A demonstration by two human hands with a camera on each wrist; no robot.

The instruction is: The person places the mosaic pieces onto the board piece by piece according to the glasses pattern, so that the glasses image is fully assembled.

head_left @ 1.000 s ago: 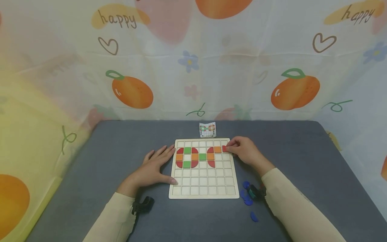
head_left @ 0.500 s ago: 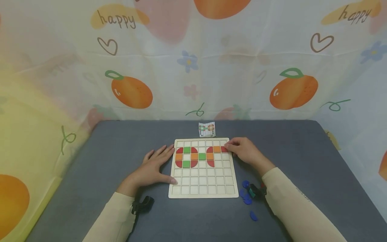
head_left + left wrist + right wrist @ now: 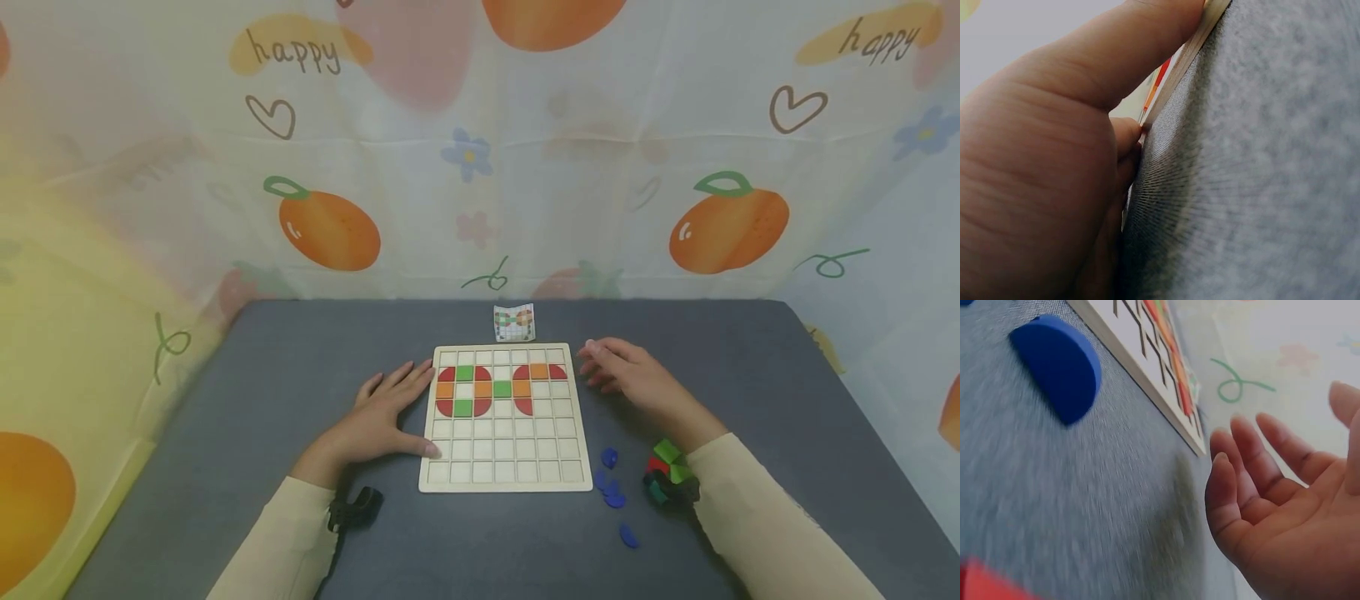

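A pale wooden grid board [image 3: 504,477] lies on the grey table, with red, orange and green pieces set in its upper rows. My left hand [image 3: 378,421] is spread along the board's left edge, its thumb [image 3: 1147,31] and fingertips at the rim. My right hand [image 3: 630,379] hovers just off the board's upper right corner, fingers loosely bent and holding nothing; the right wrist view shows its palm [image 3: 1304,519] bare. In the top right of the pattern sits a red quarter-round piece [image 3: 557,372], beside an orange square [image 3: 538,372].
Several blue half-round pieces [image 3: 613,500] lie right of the board. Green pieces [image 3: 667,452] and a red piece [image 3: 657,465] lie by the right wrist, partly behind its camera. A small printed pattern card [image 3: 514,322] stands behind the board, before a patterned cloth [image 3: 570,192].
My right hand has let go of the red quarter-round piece, now in its cell, and drawn back to the right. Green pieces by the wrist have come into view. The left hand stays put.
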